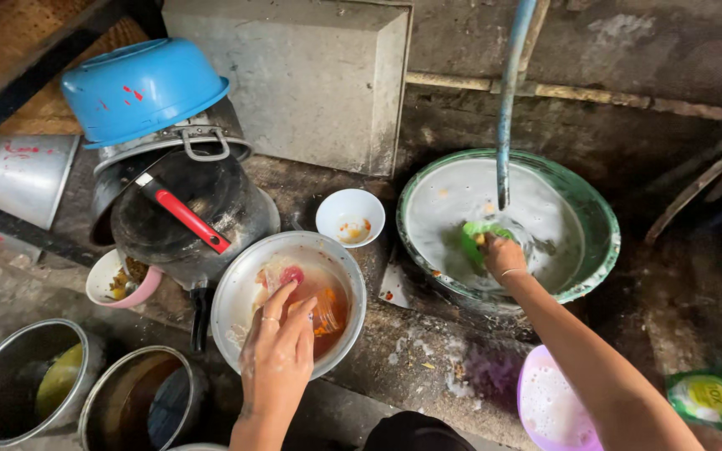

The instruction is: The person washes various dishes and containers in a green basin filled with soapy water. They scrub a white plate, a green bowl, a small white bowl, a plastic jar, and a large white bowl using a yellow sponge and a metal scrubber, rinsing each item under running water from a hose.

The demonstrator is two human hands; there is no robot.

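Observation:
My left hand (pixel 279 347) reaches into a metal bowl (pixel 240 292) of orange-red greasy water, fingers spread over a fork (pixel 324 316) lying in it. My right hand (pixel 503 255) is in a large green-rimmed basin (pixel 599 225) of soapy water, gripping a green scrub sponge (pixel 475 234). A thin stream of water falls from a blue pipe (pixel 507 92) into the basin just above that hand.
A small white bowl (pixel 350 215) with sauce traces sits between the two vessels. Stacked black pans with a red handle (pixel 184 214), a blue tub (pixel 139 88), a pink bowl (pixel 104 280), two steel pots (pixel 18 388), a purple soapy bowl (pixel 549 405) and a green detergent pouch (pixel 716 397) surround them.

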